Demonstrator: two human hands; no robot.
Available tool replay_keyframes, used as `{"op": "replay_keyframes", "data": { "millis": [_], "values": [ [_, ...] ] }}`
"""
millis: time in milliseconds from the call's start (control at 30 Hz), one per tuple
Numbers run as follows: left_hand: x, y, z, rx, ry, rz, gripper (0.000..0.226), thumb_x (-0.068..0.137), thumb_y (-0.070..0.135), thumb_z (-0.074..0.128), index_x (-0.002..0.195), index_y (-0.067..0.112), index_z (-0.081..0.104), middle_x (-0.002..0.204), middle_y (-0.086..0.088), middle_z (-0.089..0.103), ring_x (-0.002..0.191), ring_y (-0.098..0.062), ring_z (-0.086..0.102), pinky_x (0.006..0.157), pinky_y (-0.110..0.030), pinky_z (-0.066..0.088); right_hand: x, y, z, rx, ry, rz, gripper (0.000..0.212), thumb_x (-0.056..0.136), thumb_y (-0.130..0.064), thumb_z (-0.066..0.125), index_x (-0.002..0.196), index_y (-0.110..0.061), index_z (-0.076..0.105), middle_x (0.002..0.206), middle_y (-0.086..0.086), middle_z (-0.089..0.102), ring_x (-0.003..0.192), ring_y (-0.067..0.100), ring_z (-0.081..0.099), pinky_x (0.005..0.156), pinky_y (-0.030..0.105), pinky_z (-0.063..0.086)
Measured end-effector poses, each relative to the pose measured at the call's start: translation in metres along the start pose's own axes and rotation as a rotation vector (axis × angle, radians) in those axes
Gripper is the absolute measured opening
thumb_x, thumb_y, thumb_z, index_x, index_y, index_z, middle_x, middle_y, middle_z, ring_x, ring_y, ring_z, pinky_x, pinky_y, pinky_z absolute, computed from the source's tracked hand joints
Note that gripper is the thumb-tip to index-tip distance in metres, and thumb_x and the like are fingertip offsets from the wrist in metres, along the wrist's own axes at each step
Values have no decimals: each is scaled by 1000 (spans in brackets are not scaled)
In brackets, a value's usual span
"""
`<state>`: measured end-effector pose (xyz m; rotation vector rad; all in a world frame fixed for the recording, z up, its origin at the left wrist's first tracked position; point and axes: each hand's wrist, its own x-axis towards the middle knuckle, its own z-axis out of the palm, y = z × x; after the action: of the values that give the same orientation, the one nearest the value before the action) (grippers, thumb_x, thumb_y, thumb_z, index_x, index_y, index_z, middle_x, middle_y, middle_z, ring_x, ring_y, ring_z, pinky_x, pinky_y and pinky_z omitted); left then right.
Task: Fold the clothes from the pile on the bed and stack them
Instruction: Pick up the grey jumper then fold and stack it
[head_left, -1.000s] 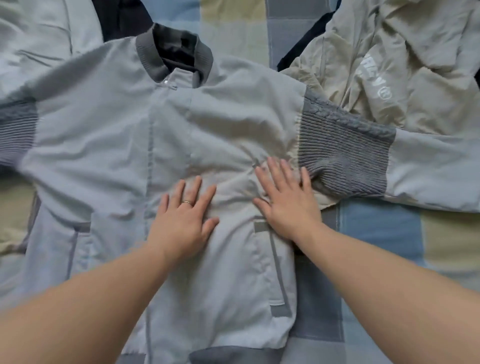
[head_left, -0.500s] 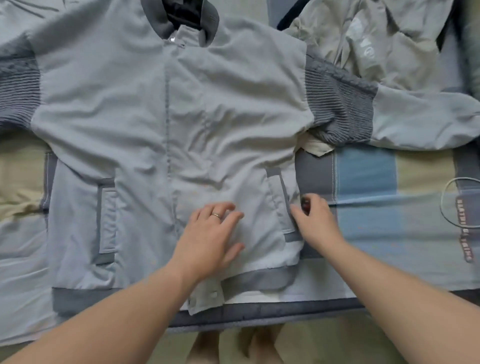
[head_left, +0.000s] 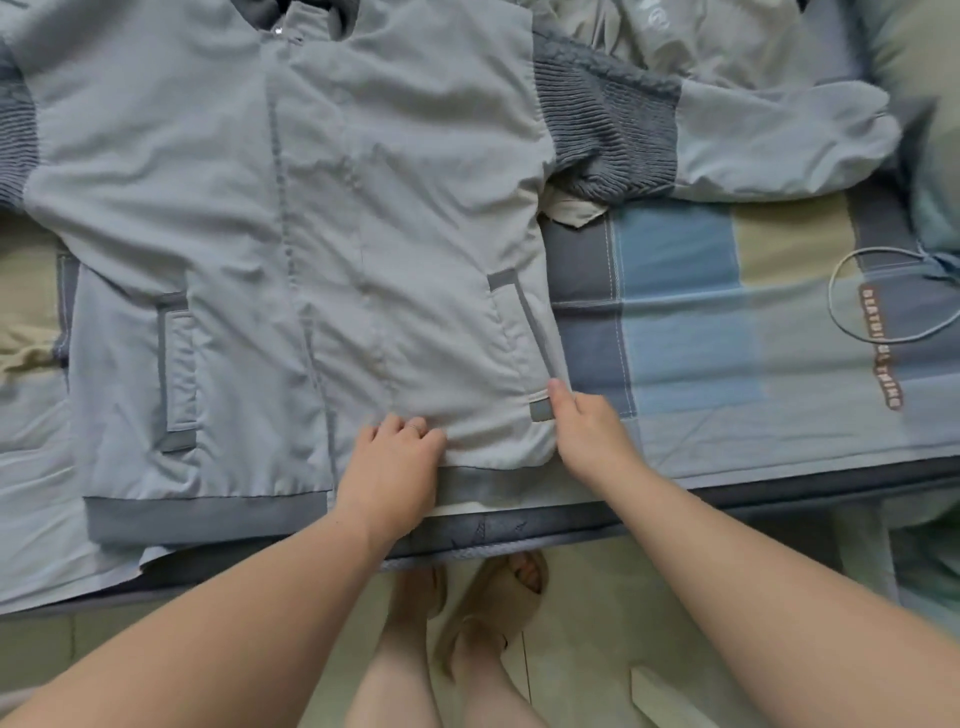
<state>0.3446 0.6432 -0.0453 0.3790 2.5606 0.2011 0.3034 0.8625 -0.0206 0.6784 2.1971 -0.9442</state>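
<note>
A light grey jacket (head_left: 291, 208) with dark knit sleeve bands lies spread front-up on the bed, its hem at the near edge. My left hand (head_left: 395, 462) has its fingers curled into the fabric just above the hem, right of the zip. My right hand (head_left: 582, 421) pinches the jacket's right side edge beside the lower end of the pocket. The jacket's right sleeve (head_left: 753, 135) stretches out to the right. A beige garment (head_left: 691, 41) lies crumpled behind that sleeve.
The bed has a checked blue, grey and beige cover (head_left: 727, 332) with a printed label and a cord loop (head_left: 883, 296) at the right. More pale clothing (head_left: 31, 426) lies under the jacket at the left. My feet in sandals (head_left: 488, 597) stand on the tiled floor.
Both hands have slid down the jacket front toward the hem, smoothing it. The left hand went from flat to curled into the fabric. My view has dropped toward the bed's edge.
</note>
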Motion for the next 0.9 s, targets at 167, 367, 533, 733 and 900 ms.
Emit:
{"op": "replay_keyframes", "data": {
  "millis": [167,367,533,733,900],
  "values": [
    [-33,13,-5,-39,-151,8,23,97,29,47,118,24,56,123,1,51,116,-27,48,96,-39,38,-21,35,4,209,-35,302,43,104,-44,40,95,-12,67,114,17,67,103,40,65,93,54,54],
    [-59,-15,-7,-34,-92,-96,44,92,28,55,135,26,46,148,0,37,133,-28,38,103,-41,36,-39,38,14,513,-202,342,22,98,-43,59,111,-24,59,117,-3,65,100,20,64,101,47,41],
    [-70,-80,-1,86,11,-205,76,77,21,71,143,28,36,156,-8,29,140,-37,28,105,-49,32,-48,46,47,528,-205,369,36,88,-23,76,119,-21,60,120,1,68,108,25,65,90,43,47],
    [-74,-154,10,290,-10,-109,42,80,14,68,119,20,54,120,-7,56,108,-34,52,87,-45,39,-49,44,74,659,-112,429,28,90,-9,72,116,-8,62,112,10,69,93,23,65,66,37,57],
    [-85,-178,12,255,-83,-34,18,92,13,53,107,20,58,111,-2,62,106,-30,51,86,-42,39,-65,50,76,732,61,549,20,94,-22,70,108,-12,59,82,6,63,41,9,51,47,27,55]
  ]
}}
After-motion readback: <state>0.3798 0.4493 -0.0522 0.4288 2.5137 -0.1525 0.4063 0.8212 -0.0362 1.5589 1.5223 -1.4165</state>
